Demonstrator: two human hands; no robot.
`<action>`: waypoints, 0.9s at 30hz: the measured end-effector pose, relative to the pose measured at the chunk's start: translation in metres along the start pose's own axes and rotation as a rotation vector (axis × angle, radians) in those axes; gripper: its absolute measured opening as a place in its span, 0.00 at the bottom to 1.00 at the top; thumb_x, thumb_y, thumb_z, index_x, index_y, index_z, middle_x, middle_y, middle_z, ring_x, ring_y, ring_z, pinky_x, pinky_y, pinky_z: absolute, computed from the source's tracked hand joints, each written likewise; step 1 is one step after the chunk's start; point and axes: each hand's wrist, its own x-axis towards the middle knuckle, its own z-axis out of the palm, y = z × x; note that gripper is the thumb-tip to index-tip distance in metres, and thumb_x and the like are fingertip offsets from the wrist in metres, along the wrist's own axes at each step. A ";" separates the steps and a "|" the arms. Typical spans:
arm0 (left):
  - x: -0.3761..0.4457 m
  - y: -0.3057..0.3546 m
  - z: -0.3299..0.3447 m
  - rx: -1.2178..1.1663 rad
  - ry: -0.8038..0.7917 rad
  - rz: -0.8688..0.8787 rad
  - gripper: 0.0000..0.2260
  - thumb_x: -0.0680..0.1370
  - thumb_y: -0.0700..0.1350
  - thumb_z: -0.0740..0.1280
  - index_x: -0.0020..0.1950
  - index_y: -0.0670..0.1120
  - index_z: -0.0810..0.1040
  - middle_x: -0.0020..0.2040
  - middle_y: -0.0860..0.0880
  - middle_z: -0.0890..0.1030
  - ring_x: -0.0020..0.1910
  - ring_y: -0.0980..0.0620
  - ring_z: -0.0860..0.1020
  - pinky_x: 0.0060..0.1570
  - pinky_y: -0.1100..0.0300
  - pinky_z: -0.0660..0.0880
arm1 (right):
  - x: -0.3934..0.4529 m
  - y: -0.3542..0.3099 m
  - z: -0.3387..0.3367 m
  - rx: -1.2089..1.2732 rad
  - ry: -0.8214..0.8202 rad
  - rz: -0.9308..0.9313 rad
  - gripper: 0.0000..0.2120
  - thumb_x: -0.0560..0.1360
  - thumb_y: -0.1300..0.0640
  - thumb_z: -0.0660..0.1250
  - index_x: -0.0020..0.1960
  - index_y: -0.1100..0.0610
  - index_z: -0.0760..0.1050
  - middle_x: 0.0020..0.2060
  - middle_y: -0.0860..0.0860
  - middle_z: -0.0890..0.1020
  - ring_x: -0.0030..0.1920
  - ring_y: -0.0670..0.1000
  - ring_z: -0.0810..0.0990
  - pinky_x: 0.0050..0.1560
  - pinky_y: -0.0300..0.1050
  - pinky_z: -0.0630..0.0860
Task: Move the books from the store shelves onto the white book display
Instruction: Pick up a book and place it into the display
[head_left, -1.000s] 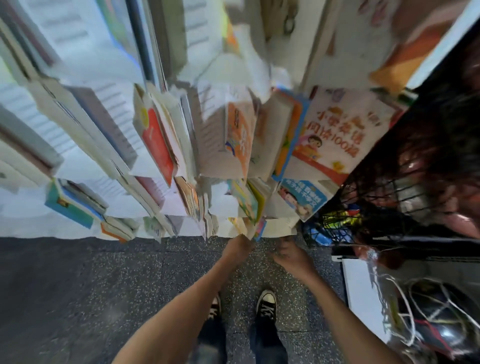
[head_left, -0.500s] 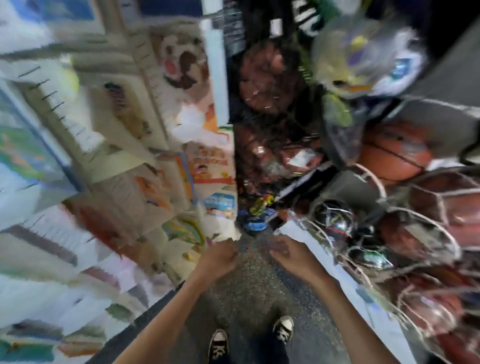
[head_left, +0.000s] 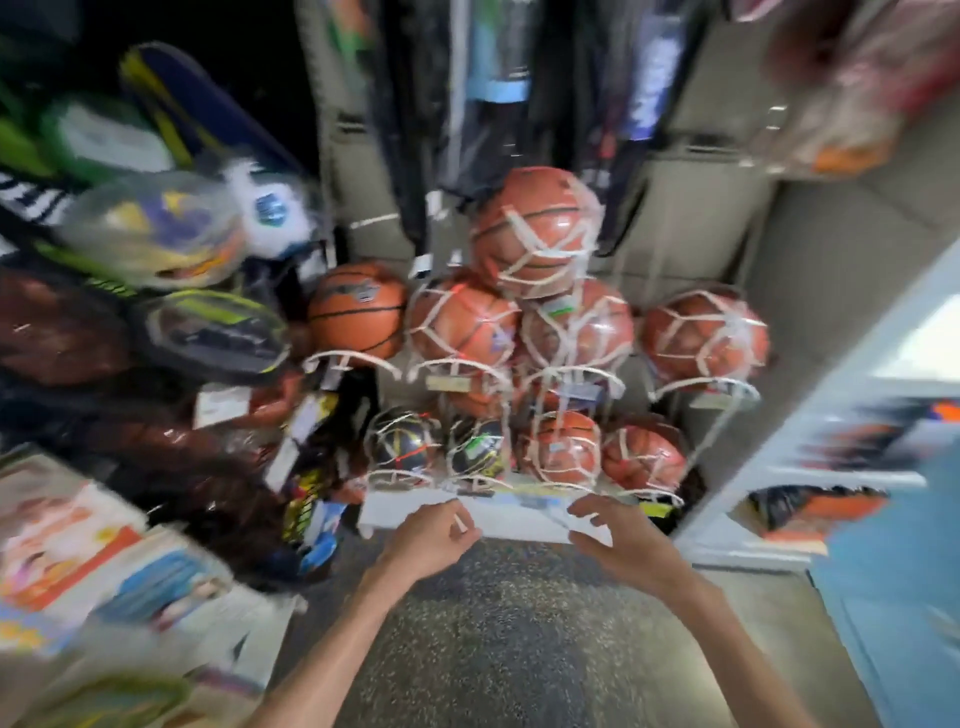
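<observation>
Colourful children's books (head_left: 78, 551) stand in the shelves at the lower left, blurred by motion. A white shelf unit (head_left: 810, 415) rises at the right edge, and the coloured items on it are too blurred to tell. My left hand (head_left: 431, 538) hangs in front of me with loosely curled fingers and holds nothing. My right hand (head_left: 618, 540) is beside it, fingers spread and bent, also holding nothing. Both hands are over the speckled floor, apart from the books and the white unit.
Straight ahead is a wire rack of netted basketballs (head_left: 540, 234) on a white base (head_left: 519, 519). Bagged balls and sports gear (head_left: 156, 234) pile up at the left. Dark speckled floor (head_left: 519, 649) runs between the shelves.
The view has swung right, from the book shelves to the basketball rack. Both hands left the books on the lowest shelf and now hang free, holding nothing.
</observation>
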 end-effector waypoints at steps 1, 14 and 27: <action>0.007 0.029 0.013 -0.010 -0.044 0.026 0.10 0.81 0.56 0.65 0.56 0.53 0.79 0.53 0.53 0.83 0.52 0.53 0.81 0.54 0.56 0.77 | -0.016 0.024 -0.017 -0.011 0.040 0.012 0.15 0.79 0.50 0.68 0.65 0.51 0.75 0.59 0.45 0.79 0.60 0.48 0.78 0.61 0.43 0.74; 0.046 0.399 0.196 0.164 -0.137 0.417 0.10 0.79 0.54 0.69 0.54 0.49 0.81 0.43 0.53 0.81 0.46 0.52 0.81 0.50 0.57 0.78 | -0.230 0.330 -0.209 0.058 0.406 0.220 0.14 0.76 0.55 0.73 0.60 0.56 0.79 0.54 0.49 0.84 0.51 0.52 0.83 0.53 0.42 0.77; 0.191 0.688 0.343 0.355 -0.199 0.630 0.11 0.79 0.57 0.68 0.55 0.52 0.81 0.50 0.52 0.85 0.49 0.53 0.82 0.52 0.52 0.79 | -0.254 0.582 -0.377 0.004 0.448 0.274 0.15 0.79 0.53 0.69 0.64 0.55 0.76 0.57 0.46 0.81 0.54 0.47 0.80 0.51 0.31 0.68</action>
